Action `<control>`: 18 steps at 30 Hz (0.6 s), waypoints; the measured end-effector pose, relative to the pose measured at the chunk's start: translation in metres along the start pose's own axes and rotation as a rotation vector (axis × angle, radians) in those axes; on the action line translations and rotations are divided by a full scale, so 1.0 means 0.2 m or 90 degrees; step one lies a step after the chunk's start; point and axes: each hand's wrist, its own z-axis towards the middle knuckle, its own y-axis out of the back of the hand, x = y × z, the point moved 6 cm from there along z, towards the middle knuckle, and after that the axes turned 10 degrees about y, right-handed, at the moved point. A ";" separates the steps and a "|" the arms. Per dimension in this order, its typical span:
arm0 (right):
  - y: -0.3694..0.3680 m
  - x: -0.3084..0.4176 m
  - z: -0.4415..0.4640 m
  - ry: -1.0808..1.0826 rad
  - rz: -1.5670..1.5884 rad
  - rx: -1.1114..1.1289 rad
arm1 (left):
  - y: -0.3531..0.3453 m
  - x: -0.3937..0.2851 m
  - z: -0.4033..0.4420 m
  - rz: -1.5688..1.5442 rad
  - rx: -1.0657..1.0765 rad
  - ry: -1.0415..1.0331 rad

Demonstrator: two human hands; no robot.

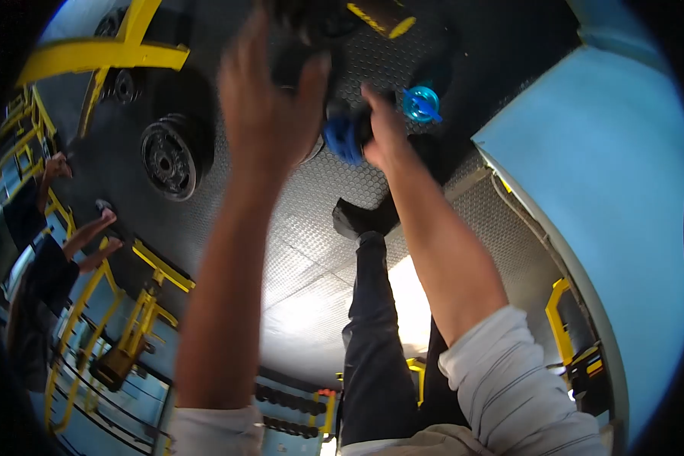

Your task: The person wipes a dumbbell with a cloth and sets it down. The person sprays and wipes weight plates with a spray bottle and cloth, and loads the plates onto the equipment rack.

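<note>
My left hand (270, 114) is raised over the dark floor, its fingers stretched and its thumb apart, slightly blurred. It holds nothing that I can see. To its right, my right hand (386, 137) is closed round a dark thing with a rounded blue part (343, 140); blur and the hand hide its exact kind. Just beyond the right hand, a turquoise container (420, 104) with a blue strip across its top stands on the floor. Black weight plates (167, 158) stand on edge to the left of my left forearm.
A yellow steel frame (102, 61) juts in at the upper left, and a yellow-ended cylinder (391, 19) lies at the top. Other people's legs (91, 232) show at the left. A pale blue wall (593, 152) rises at the right. My shoe (357, 218) rests on the textured floor (304, 266).
</note>
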 end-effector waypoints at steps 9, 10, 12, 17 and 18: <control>0.61 -0.65 -0.71 -0.245 -0.172 0.219 | -0.31 0.62 -1.71 -0.876 0.166 1.004; 0.61 -0.64 -0.72 -0.216 -0.305 0.260 | -0.31 0.65 -1.76 -0.930 0.136 1.069; 0.64 -0.59 -0.65 -0.148 -0.566 0.282 | -0.35 0.69 -1.83 -0.955 0.109 1.096; 0.69 0.02 -0.13 0.496 -1.045 0.030 | -0.49 0.68 -1.94 -0.876 0.148 1.064; 0.63 0.15 -0.06 0.625 -1.184 -0.066 | -0.51 0.68 -1.97 -0.820 0.141 1.063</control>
